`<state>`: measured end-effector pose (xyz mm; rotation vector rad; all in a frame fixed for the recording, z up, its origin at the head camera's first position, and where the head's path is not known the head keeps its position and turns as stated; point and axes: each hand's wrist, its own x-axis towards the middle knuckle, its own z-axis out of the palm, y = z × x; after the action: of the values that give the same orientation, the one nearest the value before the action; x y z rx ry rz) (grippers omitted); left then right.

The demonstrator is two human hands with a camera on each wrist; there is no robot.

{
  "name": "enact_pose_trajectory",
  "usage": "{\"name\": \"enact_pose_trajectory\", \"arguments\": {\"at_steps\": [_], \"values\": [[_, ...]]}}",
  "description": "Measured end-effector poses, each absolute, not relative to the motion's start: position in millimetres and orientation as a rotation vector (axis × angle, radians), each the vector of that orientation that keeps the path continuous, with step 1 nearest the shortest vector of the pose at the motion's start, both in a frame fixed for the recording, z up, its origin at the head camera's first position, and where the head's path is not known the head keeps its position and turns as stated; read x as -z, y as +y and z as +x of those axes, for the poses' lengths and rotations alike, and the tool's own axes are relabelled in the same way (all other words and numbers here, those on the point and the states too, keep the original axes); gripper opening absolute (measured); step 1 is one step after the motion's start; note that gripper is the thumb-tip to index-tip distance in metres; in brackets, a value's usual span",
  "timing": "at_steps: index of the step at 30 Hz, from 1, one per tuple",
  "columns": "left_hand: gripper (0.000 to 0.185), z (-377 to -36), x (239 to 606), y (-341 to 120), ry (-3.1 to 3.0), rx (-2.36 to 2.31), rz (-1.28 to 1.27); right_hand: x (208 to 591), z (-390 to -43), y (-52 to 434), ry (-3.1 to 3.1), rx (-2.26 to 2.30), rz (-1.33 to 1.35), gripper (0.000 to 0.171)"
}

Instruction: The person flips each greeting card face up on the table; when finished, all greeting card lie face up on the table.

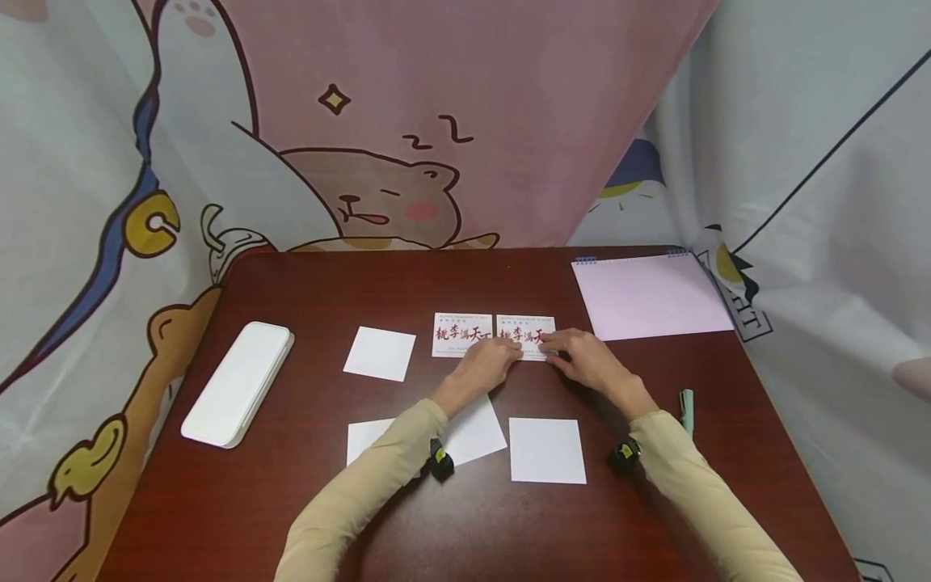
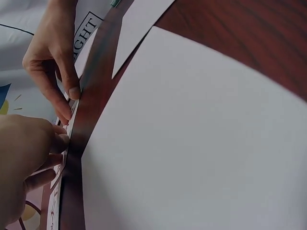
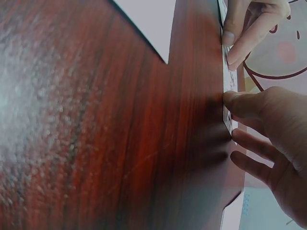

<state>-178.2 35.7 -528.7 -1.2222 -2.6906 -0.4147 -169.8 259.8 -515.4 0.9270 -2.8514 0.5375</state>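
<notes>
**A:** Hands first: where, and doing what?

**B:** Both low on the right card (image 1: 525,325), a thin white rectangle of paper stock printed with red brush lettering, flat on the dark red-brown wood-grain desk (image 1: 327,283). Left hand (image 1: 486,364) curled, fingertips nipping that card's near edge close to the seam with the left card (image 1: 458,331). Same print on that one, just beside the first, edges all but touching. Right hand (image 1: 587,357) pinching the same near edge between thumb and forefinger, other fingers loosely spread.

**A:** Best way to handle it, then?

**B:** Probably with a light pinch only, since stock this thin would crease under a hard squeeze. Better to slide than to lift, given easy skating on so smooth and glossy a surface. Worth keeping the long edge parallel to the neighbour and fingertips off the lettering. Also worth minding the left sleeve, lying across a blank sheet.

**A:** And round about?

**B:** Three blank white paper squares, matt and sharp-cornered: far-left square (image 1: 380,353), near square (image 1: 547,450), and sleeve-covered square (image 1: 476,432). Pale pink spiral-bound notepad (image 1: 650,295) at the far right. Long white rounded plastic case (image 1: 236,381) at the left. Slim mint-green pen (image 1: 687,408) beside the right sleeve.
</notes>
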Motion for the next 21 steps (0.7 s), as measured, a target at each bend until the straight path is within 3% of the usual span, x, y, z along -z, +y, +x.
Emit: {"name": "enact_pose_trajectory", "arguments": {"at_steps": [7,14,21], "values": [[0.021,-180,515,19,-2.626,0.541,-1.241,510,-169,250,-2.844,-0.601,0.899,0.028],[0.036,-196,474,-44,-2.743,0.696,-0.991,478,-177,219,-2.765,-0.644,0.912,0.030],[0.053,-206,456,-120,-3.025,0.742,-0.772,456,-191,163,-2.870,-0.604,0.921,0.056]]}}
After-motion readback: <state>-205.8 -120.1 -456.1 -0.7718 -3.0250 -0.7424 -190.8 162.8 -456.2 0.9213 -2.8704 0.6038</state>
